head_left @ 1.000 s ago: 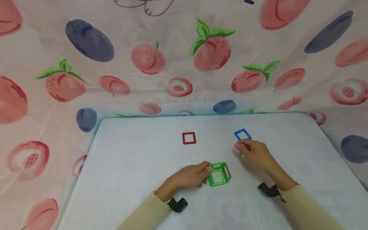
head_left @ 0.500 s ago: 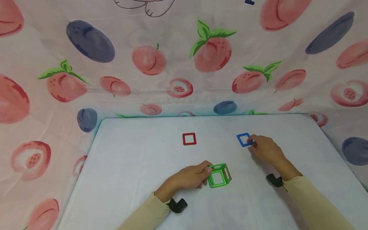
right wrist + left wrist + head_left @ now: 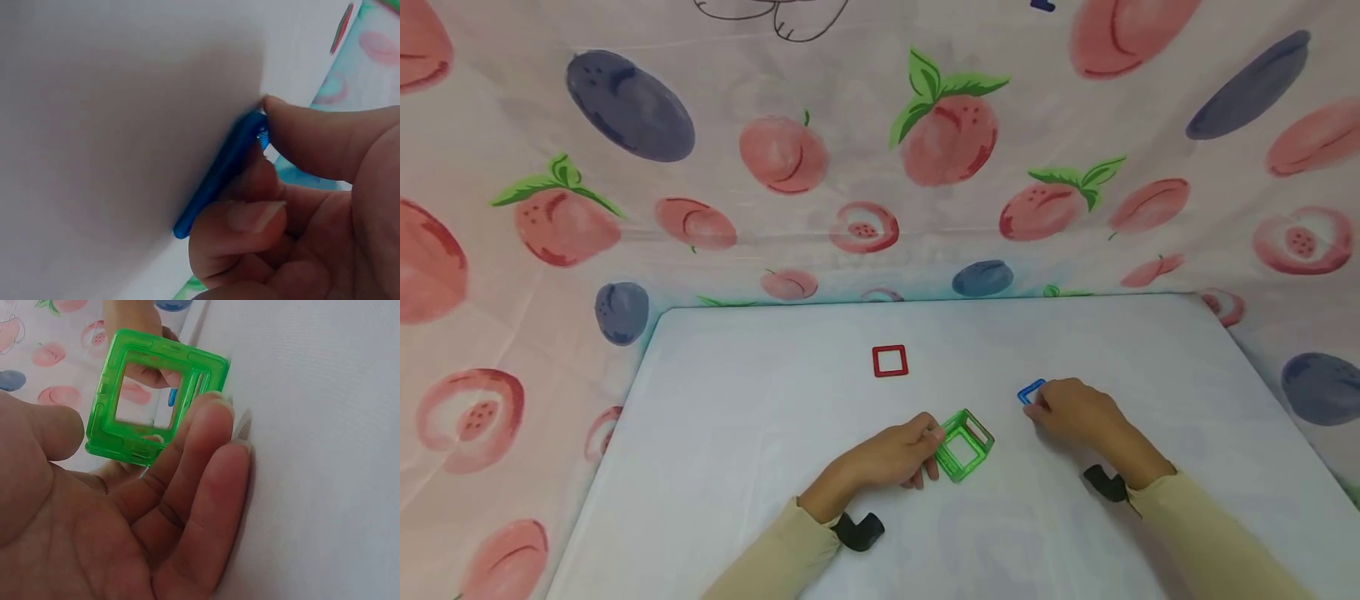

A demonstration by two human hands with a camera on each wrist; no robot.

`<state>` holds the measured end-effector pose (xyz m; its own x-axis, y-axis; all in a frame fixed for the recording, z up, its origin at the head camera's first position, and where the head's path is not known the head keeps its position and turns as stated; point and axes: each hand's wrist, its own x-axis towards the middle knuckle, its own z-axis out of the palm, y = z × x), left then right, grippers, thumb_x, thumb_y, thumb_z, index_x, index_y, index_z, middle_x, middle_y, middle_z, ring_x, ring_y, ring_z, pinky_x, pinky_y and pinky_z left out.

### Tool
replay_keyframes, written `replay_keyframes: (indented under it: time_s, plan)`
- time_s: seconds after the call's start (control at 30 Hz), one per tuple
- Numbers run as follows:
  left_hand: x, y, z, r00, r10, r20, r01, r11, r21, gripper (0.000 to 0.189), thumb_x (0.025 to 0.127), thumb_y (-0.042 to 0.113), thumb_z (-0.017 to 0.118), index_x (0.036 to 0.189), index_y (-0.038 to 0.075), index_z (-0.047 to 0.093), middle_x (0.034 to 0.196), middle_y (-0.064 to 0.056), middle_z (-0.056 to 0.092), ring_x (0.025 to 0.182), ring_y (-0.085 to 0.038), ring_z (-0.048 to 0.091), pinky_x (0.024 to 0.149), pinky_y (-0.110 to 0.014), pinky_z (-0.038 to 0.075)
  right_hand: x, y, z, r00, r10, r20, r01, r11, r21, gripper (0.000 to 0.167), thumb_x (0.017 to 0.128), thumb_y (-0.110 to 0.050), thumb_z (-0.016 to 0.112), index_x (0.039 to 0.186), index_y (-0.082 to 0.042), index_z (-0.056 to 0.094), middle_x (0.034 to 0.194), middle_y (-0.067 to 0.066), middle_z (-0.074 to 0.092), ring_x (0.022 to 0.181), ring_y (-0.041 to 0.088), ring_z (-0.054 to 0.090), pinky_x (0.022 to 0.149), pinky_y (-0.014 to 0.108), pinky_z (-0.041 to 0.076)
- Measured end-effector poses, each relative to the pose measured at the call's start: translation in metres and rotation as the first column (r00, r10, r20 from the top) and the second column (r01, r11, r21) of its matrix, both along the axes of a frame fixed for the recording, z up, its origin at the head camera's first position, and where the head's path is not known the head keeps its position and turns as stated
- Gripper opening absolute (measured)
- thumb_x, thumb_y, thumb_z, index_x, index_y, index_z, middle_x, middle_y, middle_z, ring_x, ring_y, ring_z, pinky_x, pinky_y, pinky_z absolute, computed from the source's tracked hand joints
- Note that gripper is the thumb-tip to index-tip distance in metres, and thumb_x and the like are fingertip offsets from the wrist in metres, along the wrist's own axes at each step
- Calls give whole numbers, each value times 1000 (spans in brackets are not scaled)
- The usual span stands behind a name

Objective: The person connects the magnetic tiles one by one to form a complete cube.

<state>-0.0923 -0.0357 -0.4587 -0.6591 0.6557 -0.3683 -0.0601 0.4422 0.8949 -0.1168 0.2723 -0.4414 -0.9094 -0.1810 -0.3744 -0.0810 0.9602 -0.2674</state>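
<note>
- Right hand (image 3: 1070,412) has dragged the blue square (image 3: 1030,391) nearer, pinching it; mostly hidden by fingers.
- Left hand (image 3: 891,455) grips the green cube (image 3: 964,444), now tilted.

No legible text, labels, brands or numbers in any view. Fruit-print cloth (image 3: 880,167): pictures only, plus a dark blue mark at the top edge, too cropped to read.

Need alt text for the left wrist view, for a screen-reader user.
A left hand holds a green square frame between thumb and fingers, beside a white table. Through the frame's opening, part of another hand and a bit of blue show.
</note>
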Motion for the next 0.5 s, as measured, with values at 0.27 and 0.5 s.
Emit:
replay_keyframes:
  time_s: [0.27,0.5]
  plan:
    - [0,0,0,999,37,19,-37,999,11,29,112,37,38,104,10,47,87,-6,73,65,-21,64,62,-29,51,19,-14,-10,998,-34,-47,30,997,-74,30,99,-24,63,74,-11,52,64,0,45,57,15,45,53,29,34]
    - [0,0,0,999,45,25,-45,999,22,28,112,36,39,103,11,46,86,-7,74,64,-20,64,62,-28,51,28,-22,-12,999,-15,-36,6,971,-240,33,101,-23,59,71,-14,50,62,-6,40,59,10,40,57,25,31]
